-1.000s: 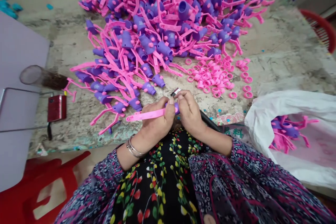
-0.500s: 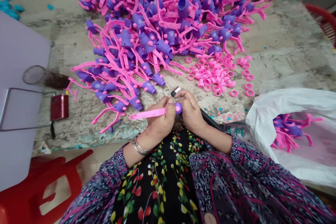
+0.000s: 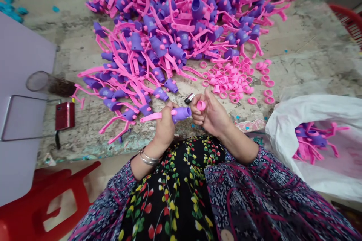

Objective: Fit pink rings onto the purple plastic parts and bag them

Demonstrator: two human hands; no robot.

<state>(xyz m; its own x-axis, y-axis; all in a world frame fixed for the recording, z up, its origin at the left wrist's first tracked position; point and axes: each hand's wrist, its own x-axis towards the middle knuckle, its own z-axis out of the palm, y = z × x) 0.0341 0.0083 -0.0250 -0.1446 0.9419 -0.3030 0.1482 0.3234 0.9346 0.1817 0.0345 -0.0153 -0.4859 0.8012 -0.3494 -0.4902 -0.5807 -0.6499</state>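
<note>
My left hand (image 3: 165,126) is closed around a purple and pink plastic part. Its purple tube (image 3: 181,115) points right, open end toward my other hand, and a pink arm (image 3: 151,117) sticks out to the left. A small pink ring (image 3: 201,105) is held in the curled fingers of my right hand (image 3: 216,116), a short way from the tube's mouth and apart from it. Beyond my hands lie a heap of similar purple and pink parts (image 3: 177,51) and a loose pile of pink rings (image 3: 226,77).
A black and silver object (image 3: 189,98) lies just behind my hands. At left are a glass jar (image 3: 58,84) on its side and a dark red box-shaped item (image 3: 65,116). A white bag (image 3: 278,120) with parts inside stands at right; a red stool (image 3: 76,192) is below left.
My hands have moved apart. The purple tube, earlier mostly covered by my fingers, now shows, and a pink ring is visible in my right hand.
</note>
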